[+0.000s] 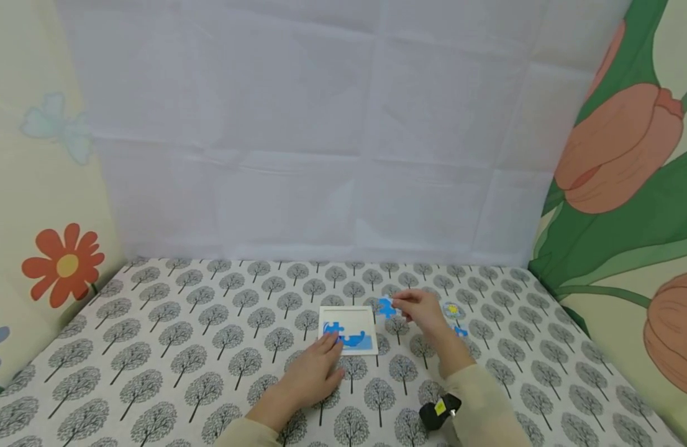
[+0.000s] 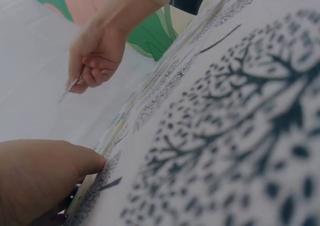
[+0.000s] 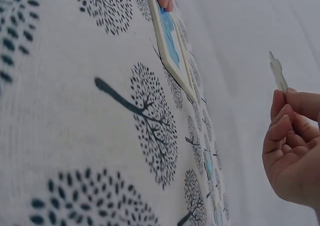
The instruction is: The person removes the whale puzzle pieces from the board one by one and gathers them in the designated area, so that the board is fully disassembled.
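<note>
The right hand pinches a small flat blue puzzle piece between thumb and fingertips. The grip is closed on it, and the other fingers are curled in. The piece is lifted up off the bench, just past the far right corner of the white square puzzle tray. From the right wrist view the piece shows edge-on, thin and pale, sticking up out of the fingers.

The left hand lies flat on the bench, which has a white cloth with grey trees printed on it. Its fingers are straight, and the fingertips press on the near left corner of the tray. This hand holds nothing. In the left wrist view a fingertip touches the edge of the tray.

Inside the tray, blue pieces already sit along the near side. The far part of the tray is bare white.

On the bench to the right of the right hand lie more loose pieces: one with a yellow spot and a small blue one.
</note>
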Available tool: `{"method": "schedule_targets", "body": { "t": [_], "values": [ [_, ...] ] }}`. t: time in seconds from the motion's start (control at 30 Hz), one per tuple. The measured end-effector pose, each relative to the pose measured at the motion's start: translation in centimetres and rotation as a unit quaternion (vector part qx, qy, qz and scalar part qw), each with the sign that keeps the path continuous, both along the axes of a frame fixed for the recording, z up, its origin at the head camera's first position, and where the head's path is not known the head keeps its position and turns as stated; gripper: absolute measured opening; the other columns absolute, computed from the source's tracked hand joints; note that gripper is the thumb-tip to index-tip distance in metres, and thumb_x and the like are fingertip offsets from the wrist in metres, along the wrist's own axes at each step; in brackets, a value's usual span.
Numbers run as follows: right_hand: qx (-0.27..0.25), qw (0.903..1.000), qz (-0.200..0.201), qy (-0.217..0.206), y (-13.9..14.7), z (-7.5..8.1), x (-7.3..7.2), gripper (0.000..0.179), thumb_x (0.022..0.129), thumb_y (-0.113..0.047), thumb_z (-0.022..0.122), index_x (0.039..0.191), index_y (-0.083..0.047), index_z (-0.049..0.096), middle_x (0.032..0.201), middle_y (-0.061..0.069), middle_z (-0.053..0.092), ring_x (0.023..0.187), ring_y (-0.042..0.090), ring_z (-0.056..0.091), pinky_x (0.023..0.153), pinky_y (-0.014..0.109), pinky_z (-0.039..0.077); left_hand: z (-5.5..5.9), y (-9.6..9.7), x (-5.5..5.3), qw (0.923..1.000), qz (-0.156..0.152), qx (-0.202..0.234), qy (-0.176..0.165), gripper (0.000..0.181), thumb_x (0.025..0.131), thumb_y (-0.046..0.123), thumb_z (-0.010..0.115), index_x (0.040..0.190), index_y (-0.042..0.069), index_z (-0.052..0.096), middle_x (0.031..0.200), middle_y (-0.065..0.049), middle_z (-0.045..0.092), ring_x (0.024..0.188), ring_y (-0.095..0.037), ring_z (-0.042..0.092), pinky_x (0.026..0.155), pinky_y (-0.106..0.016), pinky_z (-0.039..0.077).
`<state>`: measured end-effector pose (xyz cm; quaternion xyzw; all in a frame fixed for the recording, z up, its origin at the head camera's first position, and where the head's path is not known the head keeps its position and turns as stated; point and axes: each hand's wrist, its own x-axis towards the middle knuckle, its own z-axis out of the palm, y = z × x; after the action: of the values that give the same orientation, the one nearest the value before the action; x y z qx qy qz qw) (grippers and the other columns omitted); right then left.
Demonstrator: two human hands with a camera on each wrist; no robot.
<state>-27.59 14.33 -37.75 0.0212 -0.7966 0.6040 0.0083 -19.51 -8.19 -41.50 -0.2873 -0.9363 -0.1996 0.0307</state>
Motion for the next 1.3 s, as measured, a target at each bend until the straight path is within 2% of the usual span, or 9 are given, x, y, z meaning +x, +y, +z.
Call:
{"method": "schedule_targets", "body": {
  "t": [0.2,0.37,0.63,0.9,1.07,1.3],
  "values": [
    [-0.012,0.9999,-0.01,-0.002,1.1,0.1,-0.3,0.013,0.078,-0.004,0.061,0.089,0.002,0.063,0.076,0.007,0.063,0.06,0.018,0.05,0.052,0.026,0.043,0.0,0.0,0.1,1.0,0.001,0.004,0.002,0.05,0.086,0.023,0.05,0.123,-0.009,0.041,0.132,-0.023,0.031,0.121,-0.035,0.026,0.097,-0.044,0.025],
    [-0.013,0.9995,-0.027,-0.013,2.0,0.3,-0.3,0.017,0.079,-0.002,0.06,0.093,0.007,0.06,0.075,0.006,0.062,0.063,0.021,0.052,0.055,0.027,0.045,0.1,0.0,0.2,1.0,0.003,0.002,0.002,0.05,0.086,0.023,0.05,0.123,-0.009,0.041,0.132,-0.023,0.031,0.121,-0.035,0.026,0.097,-0.044,0.025],
    [0.002,0.9991,-0.037,-0.022,4.1,0.0,-0.2,0.019,0.079,-0.004,0.06,0.095,0.007,0.059,0.076,0.004,0.062,0.062,0.017,0.051,0.055,0.029,0.045,0.1,0.0,0.1,1.0,0.005,-0.002,-0.003,0.051,0.086,0.025,0.051,0.124,-0.008,0.041,0.132,-0.022,0.031,0.121,-0.035,0.026,0.097,-0.044,0.026],
    [0.043,0.9976,-0.052,-0.016,6.2,-0.2,-0.3,0.018,0.081,-0.006,0.058,0.095,0.005,0.059,0.077,0.003,0.061,0.063,0.018,0.05,0.059,0.033,0.045,0.2,0.0,0.2,0.9999,0.005,0.003,-0.008,0.05,0.086,0.024,0.05,0.124,-0.008,0.041,0.132,-0.022,0.03,0.121,-0.035,0.026,0.097,-0.044,0.025],
    [0.029,0.9981,-0.05,-0.024,7.0,-0.6,-0.4,0.02,0.081,-0.006,0.058,0.097,0.007,0.058,0.078,0.004,0.06,0.063,0.016,0.049,0.06,0.031,0.045,0.2,0.0,0.2,1.0,0.004,0.003,-0.003,0.05,0.086,0.024,0.05,0.124,-0.008,0.041,0.132,-0.022,0.03,0.121,-0.035,0.026,0.097,-0.044,0.025],
    [0.017,0.9979,-0.054,-0.029,7.4,-1.2,-0.4,0.016,0.081,-0.002,0.057,0.094,0.007,0.059,0.075,0.004,0.059,0.061,0.016,0.049,0.053,0.026,0.043,0.2,0.1,0.3,0.9999,0.006,0.007,-0.007,0.05,0.086,0.024,0.05,0.124,-0.008,0.041,0.133,-0.022,0.03,0.122,-0.034,0.025,0.098,-0.044,0.024]
  ]
}}
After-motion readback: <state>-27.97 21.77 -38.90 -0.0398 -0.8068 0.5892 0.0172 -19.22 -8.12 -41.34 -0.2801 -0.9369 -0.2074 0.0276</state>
